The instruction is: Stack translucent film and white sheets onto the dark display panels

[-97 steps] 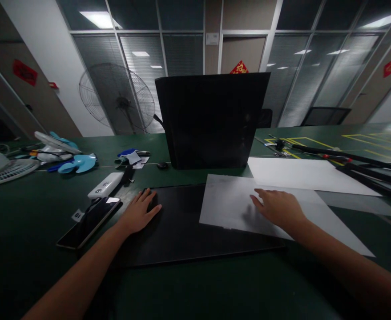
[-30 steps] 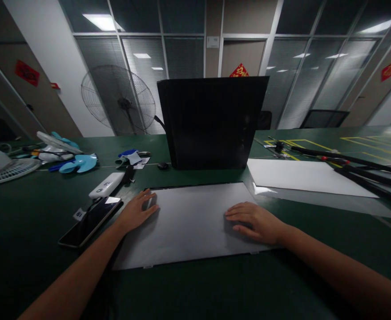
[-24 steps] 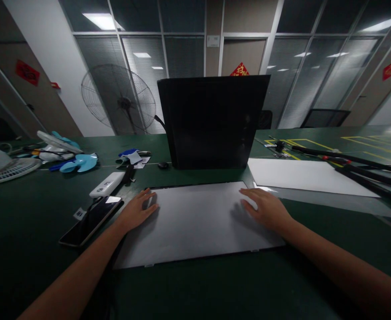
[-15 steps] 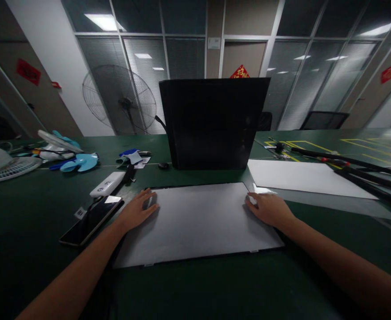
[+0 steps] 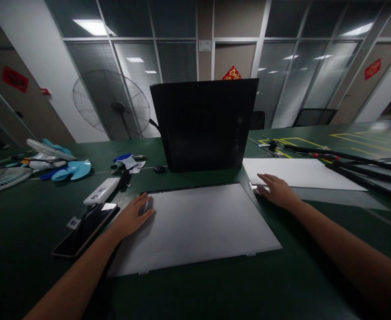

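A pale grey sheet (image 5: 198, 226) covers a flat black panel on the green table (image 5: 31, 222) in front of me. My left hand (image 5: 131, 218) lies flat with fingers stretched out on the sheet's left edge. My right hand (image 5: 277, 191) rests open, fingers flat, on a translucent film (image 5: 332, 198) just right of the sheet, near the corner of a white sheet (image 5: 302, 173).
An upright black panel (image 5: 203, 124) stands behind the grey sheet. At left lie a dark phone (image 5: 86, 229), a white power bank (image 5: 102, 191), blue fan blades (image 5: 70, 169) and a white fan grille (image 5: 0, 175). Black rods (image 5: 355, 162) lie at right. A pedestal fan (image 5: 111, 106) stands behind.
The grey sheet was slid left onto the black panel and squared up. My right hand then moved off it, right and away, onto the translucent film. My left hand stayed put.
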The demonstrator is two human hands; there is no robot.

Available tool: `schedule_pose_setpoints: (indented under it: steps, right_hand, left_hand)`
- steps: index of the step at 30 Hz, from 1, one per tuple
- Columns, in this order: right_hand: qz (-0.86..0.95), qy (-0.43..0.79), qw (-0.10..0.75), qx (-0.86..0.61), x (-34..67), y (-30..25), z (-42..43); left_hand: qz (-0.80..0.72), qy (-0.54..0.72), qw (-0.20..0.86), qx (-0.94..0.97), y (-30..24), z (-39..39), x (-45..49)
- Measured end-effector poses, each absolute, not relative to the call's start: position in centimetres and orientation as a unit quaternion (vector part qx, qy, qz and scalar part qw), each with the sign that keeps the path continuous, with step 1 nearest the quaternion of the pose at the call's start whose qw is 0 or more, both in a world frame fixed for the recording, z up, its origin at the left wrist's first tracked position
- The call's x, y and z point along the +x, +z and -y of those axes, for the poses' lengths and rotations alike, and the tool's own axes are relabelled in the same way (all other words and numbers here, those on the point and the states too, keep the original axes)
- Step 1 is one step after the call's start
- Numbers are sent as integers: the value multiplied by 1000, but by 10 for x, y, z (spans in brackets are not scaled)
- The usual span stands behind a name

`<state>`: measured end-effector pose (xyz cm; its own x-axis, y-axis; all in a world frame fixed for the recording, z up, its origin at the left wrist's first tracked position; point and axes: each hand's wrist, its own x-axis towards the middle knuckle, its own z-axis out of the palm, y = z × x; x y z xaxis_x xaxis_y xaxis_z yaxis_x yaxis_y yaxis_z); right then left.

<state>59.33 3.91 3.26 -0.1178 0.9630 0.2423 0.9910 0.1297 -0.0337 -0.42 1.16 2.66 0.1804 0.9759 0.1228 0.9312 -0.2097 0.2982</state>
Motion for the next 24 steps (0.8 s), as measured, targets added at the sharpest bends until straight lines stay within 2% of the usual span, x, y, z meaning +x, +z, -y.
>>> schedule_pose_setpoints:
  steps: [6,14,20,24]
  right_hand:
    - [741,-50,51,-668,609,21,-47]
    - [726,-88,13,-682,592,41,-38]
    - [660,-134,43,-738,575,55,-24]
    - [705,-158,87,-685,549,61,-6]
  left_hand:
    - [-624,137,75,766,27,-11,-4]
    - [-608,158,63,775,20,-14,-8]
    - [-609,151,69,776,21,-14,-9]
    - [-611,150,73,774,23,-12,-8]
